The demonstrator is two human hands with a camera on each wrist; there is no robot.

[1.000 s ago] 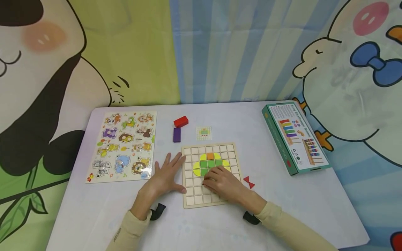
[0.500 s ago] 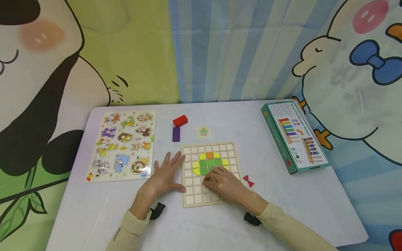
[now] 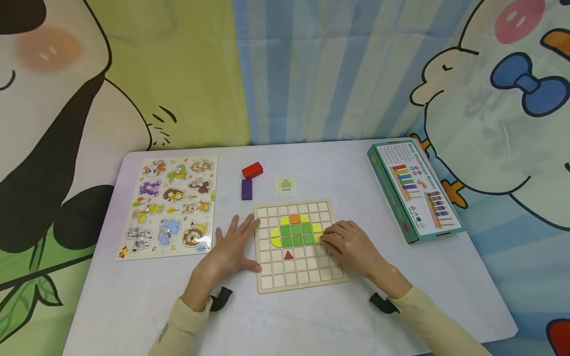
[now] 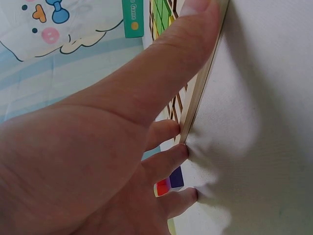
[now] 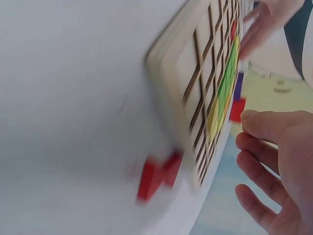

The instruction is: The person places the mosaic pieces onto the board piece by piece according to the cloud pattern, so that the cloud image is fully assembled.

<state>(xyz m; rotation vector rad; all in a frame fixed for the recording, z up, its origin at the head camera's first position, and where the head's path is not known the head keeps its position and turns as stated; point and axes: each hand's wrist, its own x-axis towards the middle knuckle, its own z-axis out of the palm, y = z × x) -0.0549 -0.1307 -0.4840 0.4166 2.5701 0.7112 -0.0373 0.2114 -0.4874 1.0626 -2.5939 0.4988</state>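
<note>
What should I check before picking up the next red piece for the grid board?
1. Grid board held steady: ok, left hand lies flat against its left edge.
2. Red triangle seated in a cell: ok, below the green block.
3. Right hand free: cannot tell, fingers curl over the board's right edge.
4. Loose red pieces within reach: ok, beside the board near the right hand, blurred.
5. Pattern card visible: ok, lies behind the board.
</note>
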